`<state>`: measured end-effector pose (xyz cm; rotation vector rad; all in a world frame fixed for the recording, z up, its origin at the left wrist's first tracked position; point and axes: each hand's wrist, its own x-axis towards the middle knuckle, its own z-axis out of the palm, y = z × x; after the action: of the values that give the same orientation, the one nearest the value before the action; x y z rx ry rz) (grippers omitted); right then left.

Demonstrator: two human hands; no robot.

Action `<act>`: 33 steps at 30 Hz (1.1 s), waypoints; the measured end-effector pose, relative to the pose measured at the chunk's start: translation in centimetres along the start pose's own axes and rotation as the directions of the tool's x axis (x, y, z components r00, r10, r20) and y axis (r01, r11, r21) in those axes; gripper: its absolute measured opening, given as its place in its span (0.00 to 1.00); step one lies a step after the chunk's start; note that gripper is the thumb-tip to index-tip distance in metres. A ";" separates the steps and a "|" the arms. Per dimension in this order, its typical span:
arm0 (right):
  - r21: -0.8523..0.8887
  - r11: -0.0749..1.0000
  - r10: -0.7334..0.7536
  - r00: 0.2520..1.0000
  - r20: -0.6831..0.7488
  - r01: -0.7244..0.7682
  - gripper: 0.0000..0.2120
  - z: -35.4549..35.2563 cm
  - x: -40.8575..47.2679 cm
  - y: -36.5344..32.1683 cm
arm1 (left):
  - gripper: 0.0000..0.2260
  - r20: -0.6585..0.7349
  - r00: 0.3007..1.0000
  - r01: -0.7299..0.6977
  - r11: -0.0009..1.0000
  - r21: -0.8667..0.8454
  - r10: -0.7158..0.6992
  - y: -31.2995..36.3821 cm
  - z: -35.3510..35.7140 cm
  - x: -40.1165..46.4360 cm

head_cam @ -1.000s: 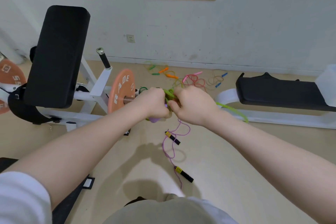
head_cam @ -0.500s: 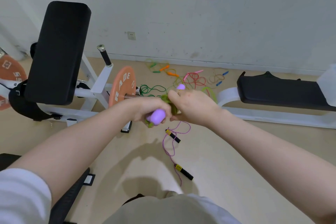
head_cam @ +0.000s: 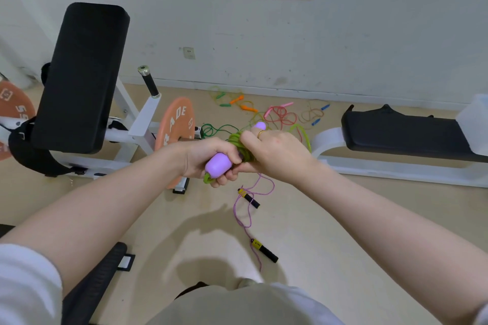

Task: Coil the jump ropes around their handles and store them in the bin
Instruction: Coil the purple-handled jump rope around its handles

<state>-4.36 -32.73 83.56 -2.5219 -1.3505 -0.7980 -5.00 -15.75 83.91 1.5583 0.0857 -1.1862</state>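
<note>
Green jump rope (head_cam: 241,146) is now bunched in tight turns around its lilac handles (head_cam: 218,166), held above the floor (head_cam: 303,219) between both hands. A second ago a long green loop trailed off to the right; only a short tail (head_cam: 301,132) remains, so the coil looks nearly done. Left hand (head_cam: 208,158) grips the handles; right hand (head_cam: 274,150) pinches the wraps. Purple rope (head_cam: 248,208) lies uncoiled below. No bin is in view.

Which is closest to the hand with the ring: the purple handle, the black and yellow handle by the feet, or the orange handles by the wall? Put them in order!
From the right hand:
1. Purple handle, just left, gripped in the left hand.
2. Black and yellow handle, on the floor below.
3. Orange handles, on the floor by the wall.
</note>
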 end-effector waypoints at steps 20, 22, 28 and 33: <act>-0.141 0.950 0.304 0.924 0.229 -0.278 0.40 0.3 0.2 -1.8 | 0.11 -0.068 0.977 0.209 0.972 0.103 -0.203 1.6 -1.3 0.1; -0.188 0.950 0.289 0.928 0.235 -0.249 0.38 0.0 0.5 -1.2 | 0.10 -0.073 0.982 0.179 0.983 0.036 -0.176 1.6 -1.1 0.1; 0.029 0.961 0.250 0.904 0.346 -0.276 0.22 -1.2 1.2 0.8 | 0.24 0.046 0.999 -0.015 0.971 -0.240 0.026 1.4 -0.6 -0.5; 0.584 0.551 0.551 0.786 0.281 -0.596 0.08 -1.0 0.3 1.9 | 0.42 -0.039 0.982 -0.187 0.930 -0.316 0.184 1.7 -1.2 -2.1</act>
<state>-3.09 -33.97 84.70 -2.1650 -0.5413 -0.0613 -4.25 -14.44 86.43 1.2570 0.1266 -0.9625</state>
